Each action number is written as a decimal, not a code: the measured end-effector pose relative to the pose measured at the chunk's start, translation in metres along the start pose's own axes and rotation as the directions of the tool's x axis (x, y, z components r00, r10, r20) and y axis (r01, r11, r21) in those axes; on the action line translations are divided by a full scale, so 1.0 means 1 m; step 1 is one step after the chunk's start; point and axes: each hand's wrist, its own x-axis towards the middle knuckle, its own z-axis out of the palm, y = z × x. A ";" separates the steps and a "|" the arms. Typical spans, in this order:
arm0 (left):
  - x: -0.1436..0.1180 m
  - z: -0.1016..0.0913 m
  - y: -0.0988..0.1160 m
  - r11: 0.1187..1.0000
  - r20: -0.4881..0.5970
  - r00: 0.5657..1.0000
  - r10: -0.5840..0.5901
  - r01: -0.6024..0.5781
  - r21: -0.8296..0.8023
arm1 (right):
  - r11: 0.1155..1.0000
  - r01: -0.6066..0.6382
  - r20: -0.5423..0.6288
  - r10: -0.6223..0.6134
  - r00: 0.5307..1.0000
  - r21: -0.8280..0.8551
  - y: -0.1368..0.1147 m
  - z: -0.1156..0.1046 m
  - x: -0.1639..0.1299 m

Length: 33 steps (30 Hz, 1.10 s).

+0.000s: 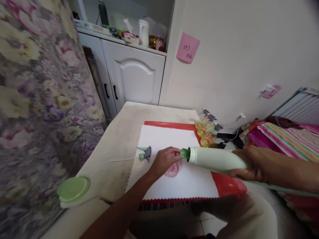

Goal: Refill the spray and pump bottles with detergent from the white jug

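My left hand [165, 161] is closed around the neck of a small clear pink bottle [173, 169], which stands on a white sheet [189, 186]. In my right hand [251, 166] is a pale green jug [216, 160], tipped almost level, its darker green spout [184, 153] close to the pink bottle's top. Whether the spout touches the bottle I cannot tell. No stream of liquid can be made out. Left of my left hand lies a grey-and-green spray trigger head [146, 154] with a thin white tube. A round green lid [73, 190] sits at the table's near left.
Several spray bottles with yellow liquid [206, 132] are grouped at the right back of the table [117, 129]. Red sheeting [229, 182] lies under the white sheet. A floral curtain [45, 99] hangs at left, with a white cabinet [134, 73] and wall behind.
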 end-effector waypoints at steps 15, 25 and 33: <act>0.000 0.002 0.003 1.000 -0.018 1.000 -0.009 0.009 -0.019 | 0.999 0.041 -0.045 -0.040 0.998 0.025 0.012 0.006 0.002; -0.001 0.002 0.004 1.000 -0.002 1.000 -0.006 0.006 0.005 | 0.999 0.036 -0.058 -0.035 0.998 0.020 0.009 0.005 0.001; -0.001 0.002 0.003 1.000 -0.007 1.000 -0.005 0.005 0.016 | 0.999 0.044 -0.050 -0.044 0.998 0.009 0.010 0.005 0.002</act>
